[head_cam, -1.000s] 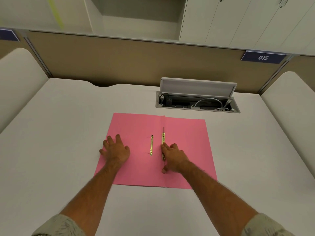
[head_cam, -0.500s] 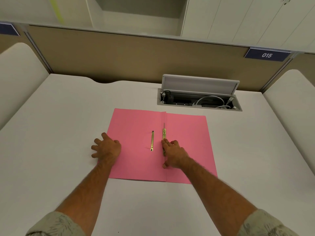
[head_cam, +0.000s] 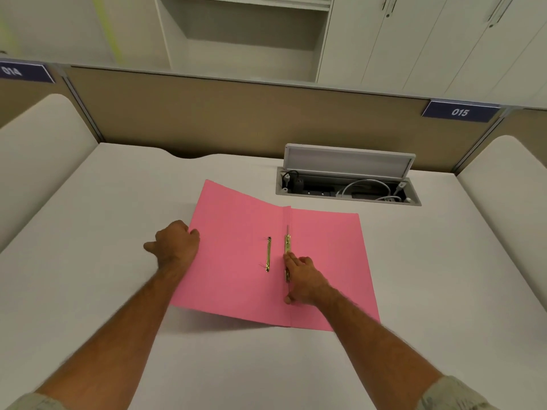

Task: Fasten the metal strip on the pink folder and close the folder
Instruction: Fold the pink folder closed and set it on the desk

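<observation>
The pink folder (head_cam: pixel 325 247) lies open on the white desk. Its left cover (head_cam: pixel 231 232) is lifted off the desk, and a shadow shows under its near edge. My left hand (head_cam: pixel 176 245) grips that cover's left edge. A gold metal strip (head_cam: pixel 268 254) sits on the inside of the left cover. A second gold strip (head_cam: pixel 287 244) runs along the spine fold. My right hand (head_cam: pixel 302 278) rests flat on the spine, with fingers pressing on the near part of that second strip.
An open cable hatch (head_cam: pixel 347 184) with a raised lid and white cables sits in the desk behind the folder. A beige partition (head_cam: pixel 236 119) closes the back, and padded side panels (head_cam: pixel 38 161) flank the desk.
My left hand slid from the flat left cover to its outer edge, took hold of it and raised it. My right hand stayed on the spine strip.
</observation>
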